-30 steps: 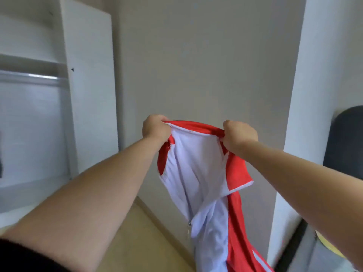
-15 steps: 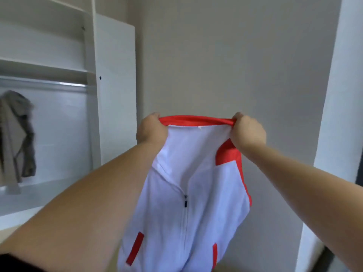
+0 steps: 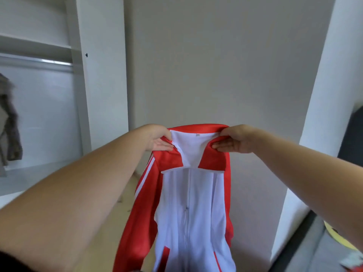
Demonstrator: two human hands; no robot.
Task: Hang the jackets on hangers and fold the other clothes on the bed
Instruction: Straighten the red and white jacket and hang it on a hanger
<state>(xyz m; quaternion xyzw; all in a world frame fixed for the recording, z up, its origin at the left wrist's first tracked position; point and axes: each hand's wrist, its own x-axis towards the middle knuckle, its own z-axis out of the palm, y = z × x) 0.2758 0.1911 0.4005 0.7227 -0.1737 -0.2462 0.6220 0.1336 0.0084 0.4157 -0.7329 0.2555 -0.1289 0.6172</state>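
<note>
Left grip (image 3: 157,139) and right grip (image 3: 236,141) each pinch the jacket (image 3: 193,216) by its collar; hold it level and spread for a hanger.

L arm (image 3: 82,203) and R arm (image 3: 306,173) are both bare from the wrist far up, broad and smooth, w/ L hand (image 3: 157,138) and R hand (image 3: 235,139) bare as well. One dark sleeve edge (image 3: 9,261), black or v. dark and blurred, covers the top of the L arm at the bottom-left corner. The R arm's upper part is cut off by the frame edge.
</note>
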